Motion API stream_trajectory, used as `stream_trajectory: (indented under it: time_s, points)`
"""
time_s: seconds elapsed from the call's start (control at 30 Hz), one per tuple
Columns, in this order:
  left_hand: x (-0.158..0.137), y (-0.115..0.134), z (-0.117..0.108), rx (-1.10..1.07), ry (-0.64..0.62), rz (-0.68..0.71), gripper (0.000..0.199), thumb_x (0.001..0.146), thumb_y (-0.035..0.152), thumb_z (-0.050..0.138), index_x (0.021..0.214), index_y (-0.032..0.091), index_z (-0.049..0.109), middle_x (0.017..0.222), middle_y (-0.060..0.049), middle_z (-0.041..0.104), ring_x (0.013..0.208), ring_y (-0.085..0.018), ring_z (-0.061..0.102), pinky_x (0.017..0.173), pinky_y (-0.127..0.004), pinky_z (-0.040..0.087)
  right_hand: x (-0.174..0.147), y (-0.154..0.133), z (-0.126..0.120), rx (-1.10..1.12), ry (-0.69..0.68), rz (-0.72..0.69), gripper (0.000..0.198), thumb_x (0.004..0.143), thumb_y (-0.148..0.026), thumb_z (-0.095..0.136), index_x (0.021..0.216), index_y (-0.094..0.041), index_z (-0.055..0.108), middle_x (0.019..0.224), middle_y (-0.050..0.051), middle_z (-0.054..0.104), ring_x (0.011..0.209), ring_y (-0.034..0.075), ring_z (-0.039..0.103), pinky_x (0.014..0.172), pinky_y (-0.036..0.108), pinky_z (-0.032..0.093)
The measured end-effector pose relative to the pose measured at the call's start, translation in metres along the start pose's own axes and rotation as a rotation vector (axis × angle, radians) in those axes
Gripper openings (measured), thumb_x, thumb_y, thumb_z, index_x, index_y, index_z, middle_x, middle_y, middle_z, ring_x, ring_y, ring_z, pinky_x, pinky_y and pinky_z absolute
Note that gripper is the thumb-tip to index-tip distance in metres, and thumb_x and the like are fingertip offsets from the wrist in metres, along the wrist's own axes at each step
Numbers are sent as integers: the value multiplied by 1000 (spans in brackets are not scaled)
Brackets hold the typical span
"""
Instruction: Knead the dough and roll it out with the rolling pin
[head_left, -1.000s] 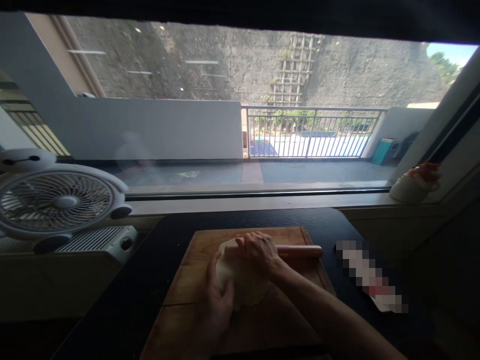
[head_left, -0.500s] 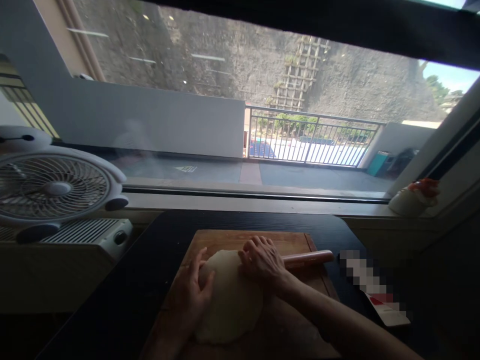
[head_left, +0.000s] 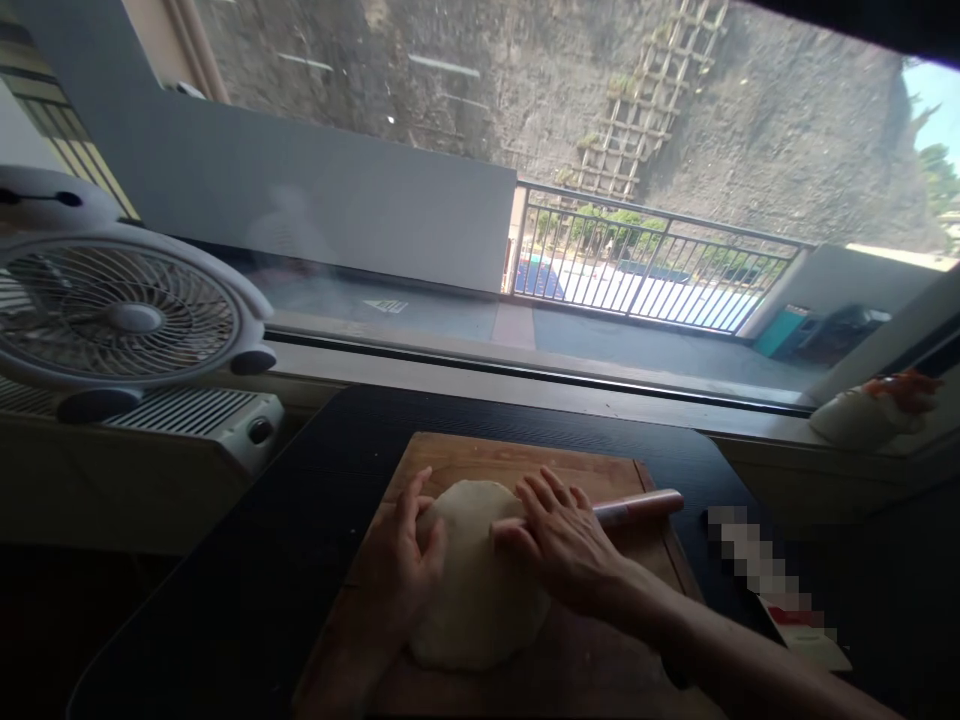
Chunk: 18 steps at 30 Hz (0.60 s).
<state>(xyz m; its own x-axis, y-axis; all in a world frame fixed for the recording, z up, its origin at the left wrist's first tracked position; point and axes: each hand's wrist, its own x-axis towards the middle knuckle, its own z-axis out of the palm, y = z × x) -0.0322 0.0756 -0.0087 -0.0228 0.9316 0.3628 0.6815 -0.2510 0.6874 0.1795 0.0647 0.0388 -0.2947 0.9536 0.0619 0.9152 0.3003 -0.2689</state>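
A flat round sheet of dough (head_left: 476,590) lies on a wooden cutting board (head_left: 442,448). My left hand (head_left: 412,545) is at the dough's left edge, thumb and fingers apart, its fingertips touching or very near the rim. Over the dough's right side, my right hand (head_left: 566,540) presses down on a rolling pin (head_left: 649,507), its palm across the pin and its fingers pointing forward. One end of the pin shows beside the right thumb, above the dough; the other sticks out past the board's right edge. The pin's middle is hidden under the hand.
The board sits on a dark table (head_left: 300,500). To the right lies a partly blurred item with a red and pale end (head_left: 802,630). A white fan (head_left: 135,317) stands at the left on a heater-like unit (head_left: 187,420). A pale pot (head_left: 855,415) sits on the windowsill.
My right hand has slid slightly right relative to the dough, its fingers straighter, and more of the pin's near end shows by the thumb. My left hand stays at the dough's edge. The view has tilted.
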Motion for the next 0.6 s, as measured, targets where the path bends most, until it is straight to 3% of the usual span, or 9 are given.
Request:
stream_trajectory:
  time_s: [0.17,0.23,0.3,0.4,0.5,0.6]
  points:
    - [0,0,0,-21,6,-10,57,80,29,49,135,20,35,94,-3,63,90,-21,60,84,-34,47,58,4,-2,-5,-39,169,47,96,-44,24,131,-18,43,149,12,26,139,30,12,104,54,22]
    - [0,-1,1,-34,-3,-19,57,80,29,49,135,21,35,94,-3,63,89,-20,60,84,-34,47,47,1,0,0,-40,154,48,96,-43,23,133,-18,42,149,12,27,139,30,12,104,54,23]
    - [-1,-2,2,-34,-4,-30,57,81,29,49,136,22,34,95,-2,63,87,-19,60,82,-33,47,16,-1,5,-10,-27,93,50,96,-47,24,136,-21,38,149,10,28,139,30,13,105,55,22]
    - [-1,-4,4,-9,-8,-24,58,81,28,49,136,25,33,97,-1,62,86,-19,60,81,-33,48,-19,-1,10,-51,0,6,56,95,-50,27,143,-21,28,149,9,29,139,29,13,108,56,14]
    - [0,-5,5,-15,-11,-1,58,81,27,50,136,25,34,95,-1,63,84,-19,61,81,-33,48,-3,2,7,-82,70,26,55,95,-49,28,139,-18,34,149,11,28,139,29,12,108,53,16]
    - [-3,-8,1,-47,-7,-2,55,83,28,49,136,25,33,89,0,62,80,-17,61,78,-31,49,25,11,-6,-42,91,34,43,96,-44,30,126,-19,49,139,11,41,130,27,30,102,45,30]
